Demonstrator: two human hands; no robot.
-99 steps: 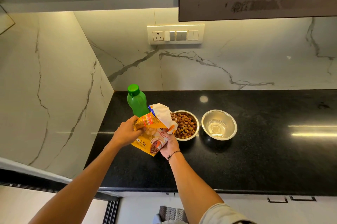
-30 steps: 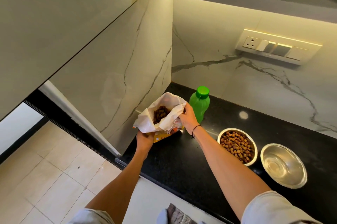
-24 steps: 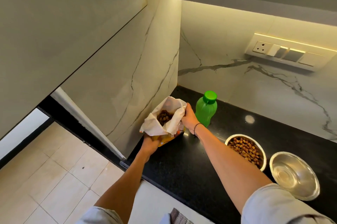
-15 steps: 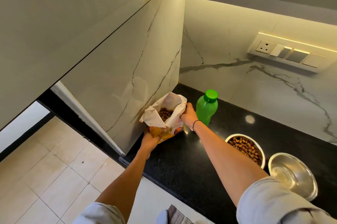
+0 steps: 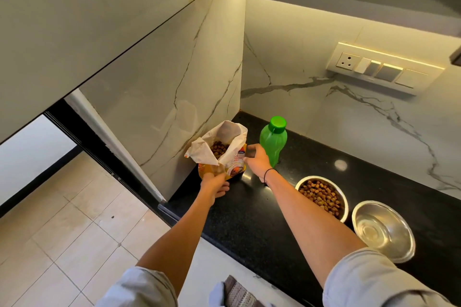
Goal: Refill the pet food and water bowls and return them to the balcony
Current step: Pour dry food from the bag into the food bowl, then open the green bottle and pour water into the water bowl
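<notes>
Right hand [image 5: 257, 160] has let go of the food bag [image 5: 222, 154] since half a second ago, and the bag now stands on the black counter [image 5: 249, 219].

Largest first: the counter runs from centre frame to the lower right. At the right edge sit the water bowl [image 5: 384, 230] and, just left of it, the kibble-filled food bowl [image 5: 321, 197]. The green bottle [image 5: 273, 140] stands mid-frame beside the bag. Left hand [image 5: 215, 184] is at the bag's base, fingers loosely curled against it; right hand's fingers are loosely spread, just beside the bag.
</notes>
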